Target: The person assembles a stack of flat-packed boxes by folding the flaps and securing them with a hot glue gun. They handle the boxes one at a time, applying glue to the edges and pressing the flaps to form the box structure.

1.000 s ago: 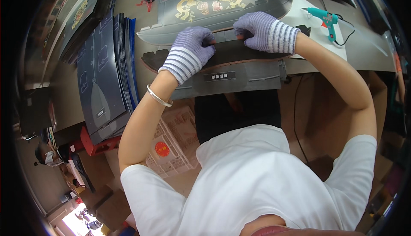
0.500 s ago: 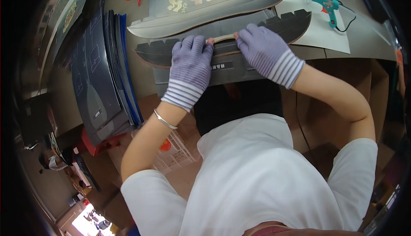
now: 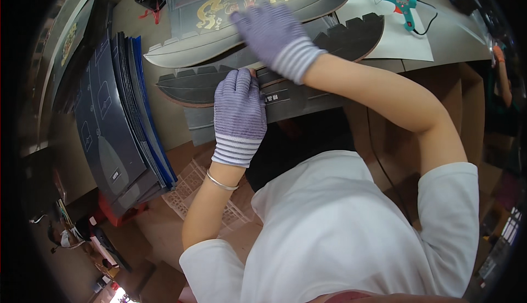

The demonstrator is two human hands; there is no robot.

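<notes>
My left hand [image 3: 239, 102], in a purple knit glove with a striped cuff, grips the upper edge of a dark curved panel [image 3: 189, 86] with a notched rim. Its fingers lie together over that edge, and the thumb tip shows beside them. My right hand [image 3: 277, 39], gloved alike, is above the middle of the work, blurred at the fingertips. Its fingers are stretched out, and nothing shows in them. Behind lies a second curved panel [image 3: 192, 54], pale at its left end, joined to a grey sheet printed with a gold emblem [image 3: 206, 14]. My right hand hides part of both.
A teal glue gun [image 3: 405, 7] with a black cord lies on white paper [image 3: 398, 42] at the right. Flat dark printed boards [image 3: 112, 121] stand stacked at the left. A plastic crate [image 3: 189, 190] is below the table, and brown cardboard [image 3: 444, 94] is at the right.
My right hand has let go of the near panel's edge and swung left and away over the far panel. My left hand stays on the near panel. The view has shifted slightly.
</notes>
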